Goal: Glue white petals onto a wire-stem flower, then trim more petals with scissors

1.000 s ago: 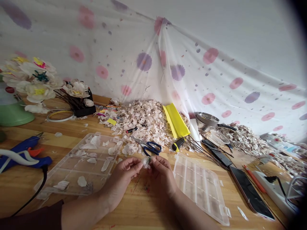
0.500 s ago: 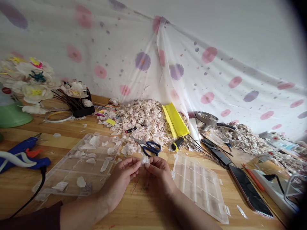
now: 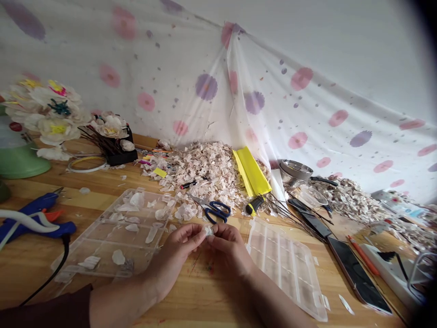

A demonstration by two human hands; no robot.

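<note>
Both my hands meet over the wooden table, pinching one small whitish petal-like piece [image 3: 208, 231] between thumbs and fingers. My left hand [image 3: 186, 243] is closed on its left side, and my right hand [image 3: 228, 246] closes on its right side. Just beyond the fingertips lie scissors with dark blue handles [image 3: 217, 211]. To the left is a clear divided plastic box [image 3: 102, 243] with loose white petals in and on it. On the right rests a second clear divided tray or lid [image 3: 285, 269].
A heap of pale scraps [image 3: 205, 168] lies behind the scissors, with a yellow packet [image 3: 251, 171] on it. At left are a blue glue gun [image 3: 34, 218] with a cord and white flowers [image 3: 56, 123]. A phone [image 3: 358, 275] and a power strip [image 3: 389, 273] lie at right.
The view has shifted slightly, so the scene sits a little further right. The fingers have turned the small piece a little; both hands still pinch it.
</note>
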